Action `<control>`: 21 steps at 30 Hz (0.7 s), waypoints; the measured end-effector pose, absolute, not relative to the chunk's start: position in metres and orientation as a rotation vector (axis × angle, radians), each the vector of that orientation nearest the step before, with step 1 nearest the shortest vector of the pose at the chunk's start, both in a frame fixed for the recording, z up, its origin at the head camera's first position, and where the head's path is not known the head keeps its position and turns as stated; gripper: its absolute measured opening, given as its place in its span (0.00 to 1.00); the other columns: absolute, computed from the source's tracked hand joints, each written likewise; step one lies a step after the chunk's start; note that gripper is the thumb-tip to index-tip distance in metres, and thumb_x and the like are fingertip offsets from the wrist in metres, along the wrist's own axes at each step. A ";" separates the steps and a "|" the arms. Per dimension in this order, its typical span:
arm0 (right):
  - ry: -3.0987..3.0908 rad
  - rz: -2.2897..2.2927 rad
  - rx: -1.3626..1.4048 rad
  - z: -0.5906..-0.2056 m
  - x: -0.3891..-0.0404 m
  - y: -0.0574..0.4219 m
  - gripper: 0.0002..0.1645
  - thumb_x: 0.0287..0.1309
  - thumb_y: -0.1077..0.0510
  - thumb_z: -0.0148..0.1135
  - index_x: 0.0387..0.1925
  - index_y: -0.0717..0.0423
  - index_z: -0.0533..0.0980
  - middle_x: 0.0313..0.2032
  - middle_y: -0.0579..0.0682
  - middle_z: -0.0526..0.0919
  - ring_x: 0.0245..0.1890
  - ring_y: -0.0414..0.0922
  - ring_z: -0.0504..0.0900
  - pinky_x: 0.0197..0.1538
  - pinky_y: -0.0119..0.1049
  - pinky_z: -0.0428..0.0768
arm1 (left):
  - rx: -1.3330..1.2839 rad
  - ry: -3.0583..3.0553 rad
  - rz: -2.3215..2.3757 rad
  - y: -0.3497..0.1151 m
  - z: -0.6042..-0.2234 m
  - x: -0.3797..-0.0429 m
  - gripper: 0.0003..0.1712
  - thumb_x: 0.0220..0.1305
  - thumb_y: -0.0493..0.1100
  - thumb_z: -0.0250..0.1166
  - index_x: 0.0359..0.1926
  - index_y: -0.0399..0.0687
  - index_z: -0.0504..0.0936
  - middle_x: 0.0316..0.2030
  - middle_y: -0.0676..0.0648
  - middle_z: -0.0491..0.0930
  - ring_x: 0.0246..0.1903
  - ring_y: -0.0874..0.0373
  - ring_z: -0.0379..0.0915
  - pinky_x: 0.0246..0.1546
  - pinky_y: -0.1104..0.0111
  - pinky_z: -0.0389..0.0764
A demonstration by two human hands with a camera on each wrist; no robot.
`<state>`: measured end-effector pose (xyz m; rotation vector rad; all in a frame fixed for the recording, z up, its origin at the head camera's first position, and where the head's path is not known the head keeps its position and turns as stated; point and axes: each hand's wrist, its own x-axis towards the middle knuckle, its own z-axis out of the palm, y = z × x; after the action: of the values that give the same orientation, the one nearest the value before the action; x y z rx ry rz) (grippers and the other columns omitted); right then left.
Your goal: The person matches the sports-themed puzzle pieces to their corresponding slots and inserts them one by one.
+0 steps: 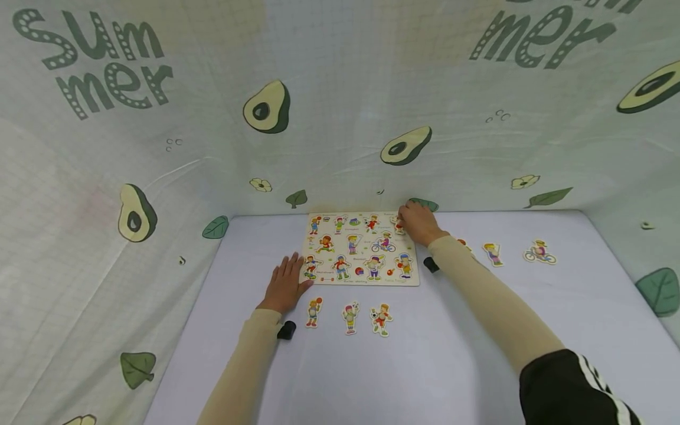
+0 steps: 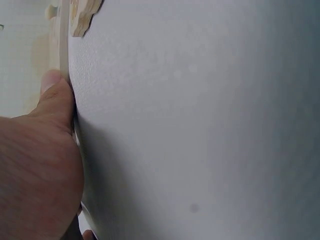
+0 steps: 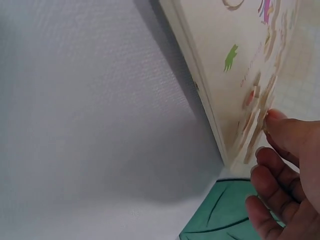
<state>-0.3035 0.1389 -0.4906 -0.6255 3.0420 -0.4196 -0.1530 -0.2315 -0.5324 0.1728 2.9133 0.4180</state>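
A wooden peg puzzle board (image 1: 406,243) printed with sporty children lies flat at the back of the table. My right hand (image 1: 419,223) is over its top right corner. Thumb and fingers there pinch a thin wooden puzzle piece (image 3: 260,122), seen edge-on and tilted in the right wrist view; its picture is mostly hidden. My left hand (image 1: 285,286) lies palm down with straight fingers at the board's left edge. Its thumb (image 2: 54,92) touches the board's side. In front lie three loose pieces: a basketball player (image 1: 314,312), a pink-capped child (image 1: 350,317) and a footballer (image 1: 381,320).
Right of the board lie a batter piece (image 1: 493,254), a cyclist piece (image 1: 539,252) and another piece (image 1: 463,243) partly covered by the right sleeve. A black object sits at each wrist. Behind the board hangs an avocado-print cloth (image 1: 340,165).
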 end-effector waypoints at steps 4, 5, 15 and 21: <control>3.030 -0.399 -0.619 -0.491 -0.304 0.138 0.09 0.74 0.60 0.65 0.45 0.64 0.80 0.44 0.60 0.81 0.48 0.57 0.79 0.54 0.54 0.80 | 0.171 2.912 0.413 -0.231 -0.532 -0.153 0.46 0.80 0.57 0.59 0.83 0.38 0.51 0.84 0.37 0.44 0.83 0.36 0.37 0.82 0.41 0.44; 3.029 -0.396 -0.619 -0.491 -0.305 0.138 0.09 0.74 0.60 0.65 0.45 0.65 0.80 0.44 0.60 0.81 0.48 0.57 0.80 0.54 0.54 0.80 | 0.170 2.912 0.417 -0.231 -0.531 -0.153 0.46 0.79 0.57 0.60 0.83 0.38 0.51 0.84 0.36 0.44 0.83 0.36 0.37 0.82 0.41 0.44; 3.033 -0.386 -0.622 -0.492 -0.307 0.134 0.11 0.74 0.61 0.64 0.48 0.67 0.81 0.46 0.63 0.84 0.49 0.59 0.83 0.57 0.54 0.81 | 0.175 2.916 0.413 -0.231 -0.531 -0.153 0.46 0.80 0.56 0.60 0.83 0.37 0.51 0.84 0.36 0.45 0.83 0.35 0.37 0.81 0.40 0.45; 3.050 -0.375 -0.616 -0.493 -0.306 0.130 0.11 0.73 0.62 0.66 0.48 0.67 0.82 0.46 0.63 0.84 0.49 0.59 0.83 0.57 0.53 0.82 | 0.163 2.911 0.418 -0.230 -0.529 -0.151 0.46 0.80 0.56 0.59 0.83 0.37 0.51 0.84 0.36 0.45 0.83 0.35 0.36 0.82 0.41 0.44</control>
<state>-0.3065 0.1296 -0.4925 -0.6162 3.0496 -0.3750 -0.1513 -0.2299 -0.5287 0.1629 2.9109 0.4183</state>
